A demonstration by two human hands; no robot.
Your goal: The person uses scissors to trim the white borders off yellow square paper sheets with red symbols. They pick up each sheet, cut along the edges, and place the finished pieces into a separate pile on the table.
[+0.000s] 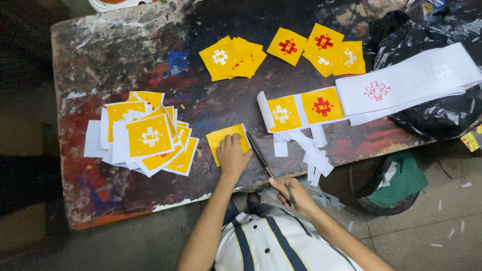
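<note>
While my left hand (232, 154) lies flat with fingers spread on the small yellow square paper sticker (227, 142), pinning it near the front edge of the paint-smeared wooden table (125, 55), my right hand (289, 190) is closed around the handles of the long dark metal scissors (260, 156), whose blades point up along the sticker's right side, just beside it. I judge this sheet to be very light and limp, thin enough to slide on the table or curl if nudged, and easy to crease; holding it down by pressing on its face seems the safest hold, or pinching it at a corner or edge to lift it. It looks plain yellow from here, its lower right part hidden under my palm, so I cannot tell if it carries any mark. To the left sits a loose pile of untrimmed yellow stickers with white borders (145, 139), the top one showing a white cross-like emblem. To the right lies a long white paper strip with printed yellow squares (361, 98), one with a white emblem and one with a red, running off onto a crumpled black plastic bag (432, 115). Narrow white paper trimmings (309, 150) hang over the table edge below that strip. Farther back are a fanned stack of trimmed yellow squares (233, 57) and a few separate yellow squares with red and white emblems (321, 47).
</note>
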